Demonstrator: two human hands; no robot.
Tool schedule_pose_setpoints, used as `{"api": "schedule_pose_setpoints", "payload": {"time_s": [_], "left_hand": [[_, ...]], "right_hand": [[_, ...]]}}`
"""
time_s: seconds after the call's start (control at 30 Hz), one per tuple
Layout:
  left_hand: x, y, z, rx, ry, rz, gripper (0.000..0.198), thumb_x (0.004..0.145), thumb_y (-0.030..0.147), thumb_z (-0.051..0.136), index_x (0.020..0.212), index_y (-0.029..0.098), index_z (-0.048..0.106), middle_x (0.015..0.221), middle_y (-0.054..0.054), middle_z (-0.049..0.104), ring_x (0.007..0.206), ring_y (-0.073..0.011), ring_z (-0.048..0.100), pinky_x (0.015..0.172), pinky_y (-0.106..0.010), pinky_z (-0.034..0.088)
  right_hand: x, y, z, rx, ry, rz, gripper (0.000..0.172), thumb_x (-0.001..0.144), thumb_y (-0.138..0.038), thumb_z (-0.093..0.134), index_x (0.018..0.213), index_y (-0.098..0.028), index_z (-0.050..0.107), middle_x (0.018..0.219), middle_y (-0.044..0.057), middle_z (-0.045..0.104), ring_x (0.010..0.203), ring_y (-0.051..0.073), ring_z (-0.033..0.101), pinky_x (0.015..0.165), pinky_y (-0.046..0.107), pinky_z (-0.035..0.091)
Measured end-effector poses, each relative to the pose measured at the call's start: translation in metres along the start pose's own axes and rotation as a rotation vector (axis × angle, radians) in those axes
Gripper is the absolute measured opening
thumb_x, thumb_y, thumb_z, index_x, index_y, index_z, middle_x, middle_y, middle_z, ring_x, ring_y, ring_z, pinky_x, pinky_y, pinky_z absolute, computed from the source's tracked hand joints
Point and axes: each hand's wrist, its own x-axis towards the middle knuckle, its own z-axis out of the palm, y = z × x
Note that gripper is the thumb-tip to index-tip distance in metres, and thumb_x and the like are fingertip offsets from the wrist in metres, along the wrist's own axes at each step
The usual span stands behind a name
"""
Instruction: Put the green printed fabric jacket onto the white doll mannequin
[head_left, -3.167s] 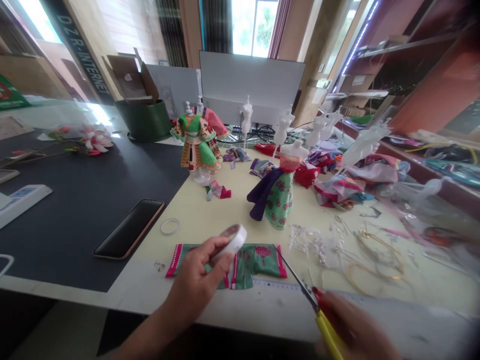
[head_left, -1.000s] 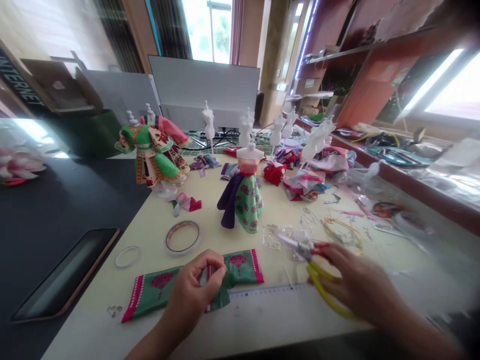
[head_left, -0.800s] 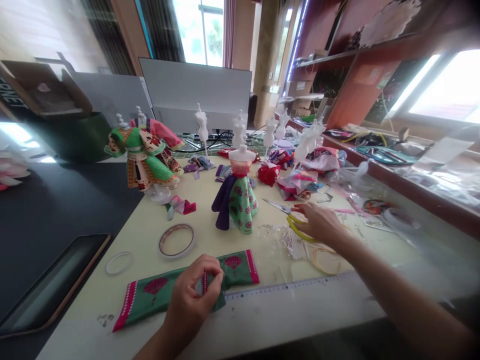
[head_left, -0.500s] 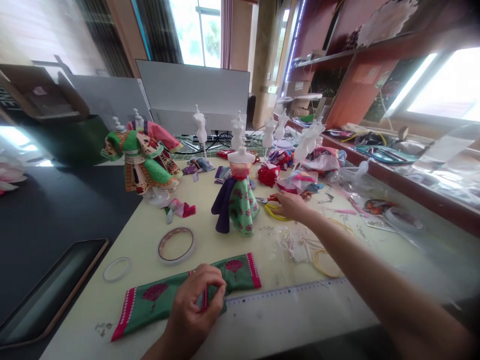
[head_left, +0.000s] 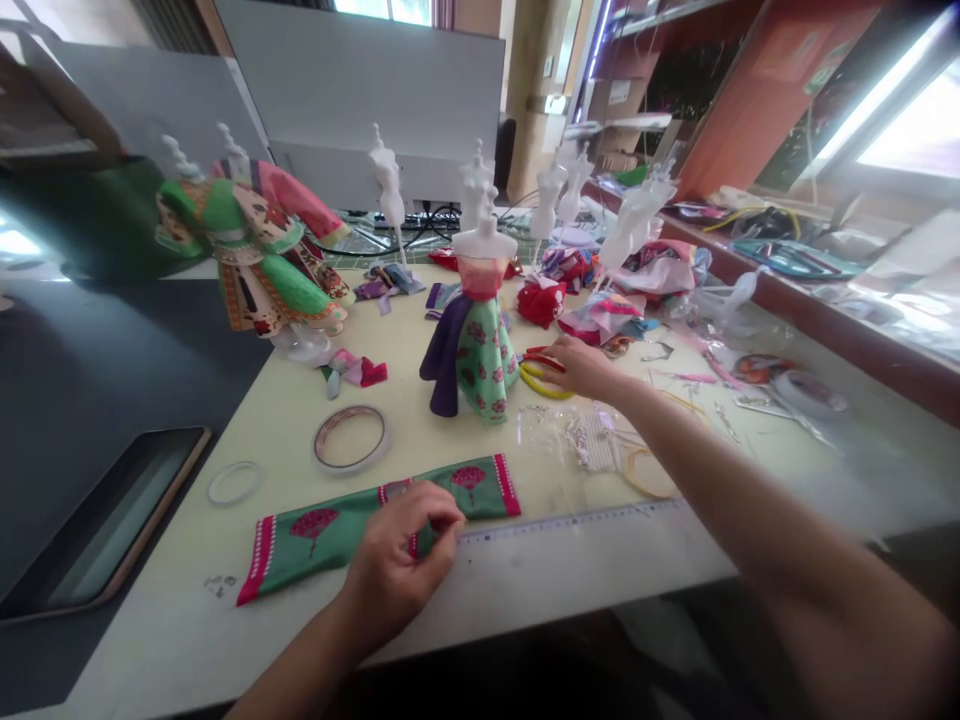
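Note:
A green cloth strip [head_left: 322,528] with pink trim and red fan prints lies flat near the table's front edge. My left hand [head_left: 401,560] pinches its middle, fingers closed on the fabric. My right hand [head_left: 581,365] reaches far across the table and rests on scissors [head_left: 541,374] with yellow and red handles, which lie beside a small mannequin in a green floral and purple dress [head_left: 474,345]. A roll of tape [head_left: 350,439] lies left of that mannequin, and a clear ruler [head_left: 570,522] runs along the cloth's right end.
A mannequin in a green and patterned costume [head_left: 251,260] stands at the back left. Bare white mannequins [head_left: 480,190] and heaps of fabric scraps [head_left: 622,290] fill the back. A phone [head_left: 112,525] lies on the dark surface at left. Wire loops and small findings [head_left: 637,465] lie right of the cloth.
My left hand put down the tape roll and took hold of the green cloth. My right hand carried the scissors from the front edge across to beside the dressed mannequin.

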Motion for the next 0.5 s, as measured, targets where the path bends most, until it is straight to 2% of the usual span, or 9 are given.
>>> {"api": "schedule_pose_setpoints", "payload": {"time_s": [0.1,0.13,0.2,0.3,0.4,0.5], "left_hand": [[-0.002,0.005,-0.001,-0.029,-0.024,-0.106,0.01,0.082,0.011,0.054,0.076,0.018,0.056,0.072,0.0,0.059,0.067,-0.0119,0.056,0.062,-0.023,0.045],[-0.003,0.006,-0.001,-0.037,-0.023,-0.16,0.01,0.082,0.013,0.054,0.075,0.018,0.056,0.071,0.0,0.058,0.065,-0.0115,0.055,0.06,-0.022,0.044],[-0.006,0.009,-0.001,-0.053,-0.012,-0.259,0.011,0.083,0.016,0.053,0.073,0.018,0.057,0.069,0.0,0.058,0.063,-0.011,0.053,0.056,-0.021,0.042],[-0.01,0.013,0.002,-0.077,-0.012,-0.326,0.012,0.083,0.019,0.053,0.072,0.019,0.057,0.068,0.001,0.058,0.064,-0.0115,0.054,0.057,-0.021,0.042],[-0.012,0.016,0.005,-0.088,-0.026,-0.334,0.012,0.083,0.019,0.054,0.072,0.019,0.058,0.069,0.001,0.058,0.066,-0.0118,0.055,0.06,-0.021,0.043],[-0.014,0.019,0.006,-0.1,-0.027,-0.344,0.012,0.084,0.019,0.054,0.073,0.019,0.058,0.069,0.001,0.058,0.066,-0.0113,0.055,0.06,-0.021,0.043]], "right_hand": [[-0.051,-0.028,-0.009,0.066,0.085,-0.011,0.028,0.094,-0.031,0.04,0.107,-0.018,0.061,0.103,0.009,0.06,0.093,0.019,0.055,0.077,0.031,0.042],[-0.072,-0.039,-0.008,0.189,0.124,-0.053,0.023,0.093,-0.029,0.043,0.099,-0.018,0.062,0.097,0.007,0.062,0.086,0.017,0.057,0.076,0.03,0.043],[-0.116,-0.062,-0.001,0.429,0.082,-0.189,0.017,0.092,-0.027,0.048,0.093,-0.019,0.063,0.09,0.005,0.062,0.08,0.015,0.057,0.071,0.028,0.045],[-0.165,-0.089,0.021,0.52,0.041,-0.248,0.017,0.092,-0.023,0.047,0.098,-0.019,0.063,0.093,0.007,0.061,0.085,0.018,0.056,0.076,0.032,0.046],[-0.183,-0.103,0.04,0.489,0.021,-0.219,0.02,0.092,-0.023,0.046,0.103,-0.019,0.062,0.094,0.008,0.06,0.085,0.019,0.054,0.076,0.035,0.046],[-0.181,-0.111,0.049,0.424,0.017,-0.218,0.019,0.092,-0.025,0.047,0.1,-0.018,0.063,0.09,0.007,0.059,0.083,0.02,0.052,0.075,0.036,0.044]]}}
